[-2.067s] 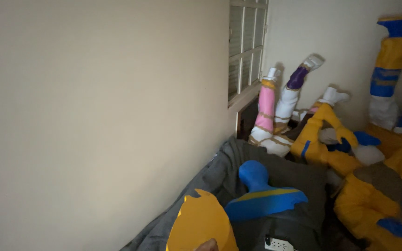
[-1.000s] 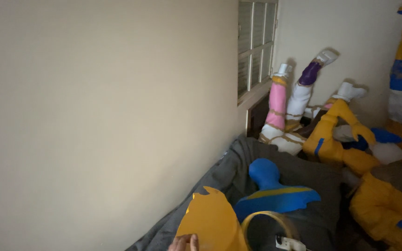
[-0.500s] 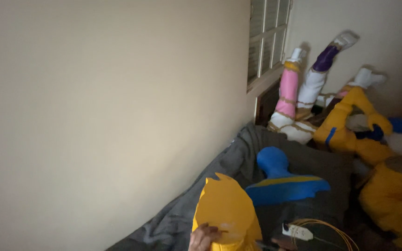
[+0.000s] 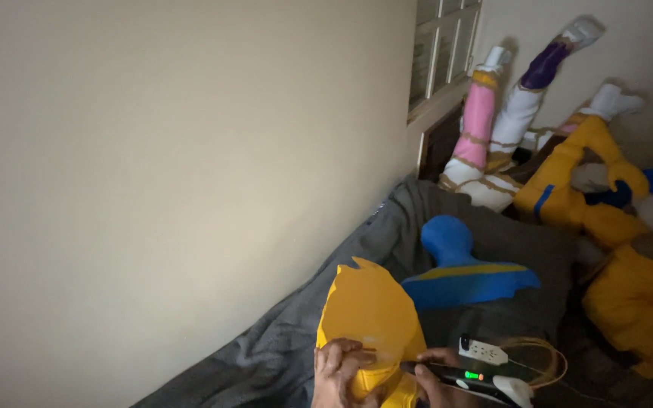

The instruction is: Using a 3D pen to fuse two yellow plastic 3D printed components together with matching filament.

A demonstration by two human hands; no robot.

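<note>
At the frame's bottom edge — left hand grips yellow foam piece; right hand apparently closed on a dark tool.

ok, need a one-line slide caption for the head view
Left hand grips a yellow foam piece while right hand holds a black tool against it.
</note>
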